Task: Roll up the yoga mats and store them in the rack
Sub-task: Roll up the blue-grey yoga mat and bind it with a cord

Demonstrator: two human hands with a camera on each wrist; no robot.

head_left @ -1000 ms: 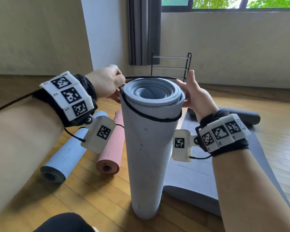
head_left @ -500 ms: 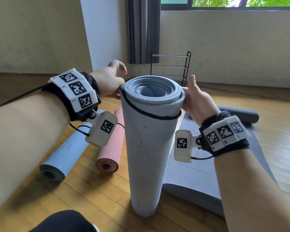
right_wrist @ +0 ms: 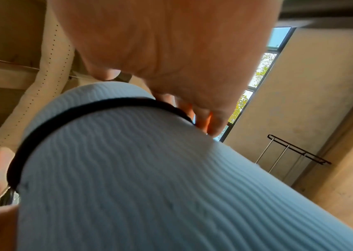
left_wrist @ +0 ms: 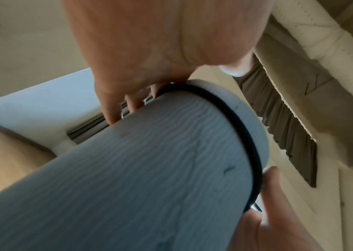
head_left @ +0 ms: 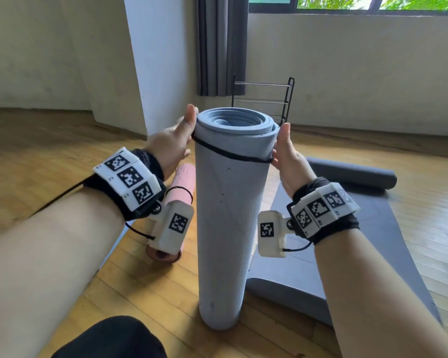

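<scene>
A rolled grey-blue yoga mat [head_left: 225,223] stands upright on its end on the wooden floor [head_left: 49,151], just in front of the person's knee [head_left: 111,337]. A thin black elastic band [head_left: 233,153] circles the roll a little below its top rim, sitting slightly aslant. The left hand [head_left: 171,146] is against the left side of the roll's top, thumb pointing up beside the rim, fingers curled round the far side where the band runs (the left wrist view shows fingertips [left_wrist: 115,117] hooked at the band's edge). The right hand [head_left: 287,156] holds the right side of the roll at band height, thumb upright against the mat and fingers wrapped behind; in the right wrist view its fingertips [right_wrist: 212,125] sit right at the band. Whether either hand pinches the band itself or only presses the mat under it, I cannot tell.

To the left of the standing roll, a pink rolled mat [head_left: 179,192] lies on the floor, largely behind the left wrist camera. To the right, a dark grey mat [head_left: 373,241] lies spread flat, with a dark rolled mat [head_left: 352,174] lying across its far end. The black metal rack [head_left: 264,99] stands against the far wall beside a grey curtain [head_left: 220,45], well apart from the mats.
</scene>
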